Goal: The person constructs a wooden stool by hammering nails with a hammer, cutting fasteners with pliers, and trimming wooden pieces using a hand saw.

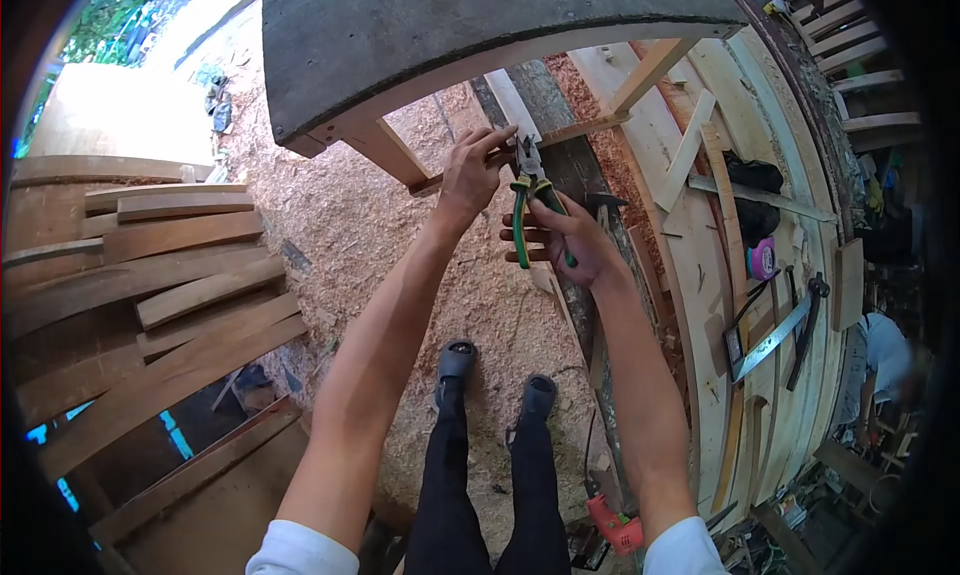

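My right hand (580,237) grips a pair of pliers (520,225) with green and black handles, their metal jaws pointing away from me. The jaws reach the thin wooden crossbar (585,128) under a wooden frame with a dark curved top (480,20). My left hand (468,180) is at the same crossbar, its fingers bent and drawn together right beside the jaws. What lies between those fingertips, or in the jaws, is too small to make out.
Curved boards (190,235) are stacked at the left. Wood shavings (370,265) cover the floor. A plank bench at the right holds a square (775,340), a hammer (815,295) and a tape measure (762,259). A red drill (613,525) lies low. Another person (885,350) is far right.
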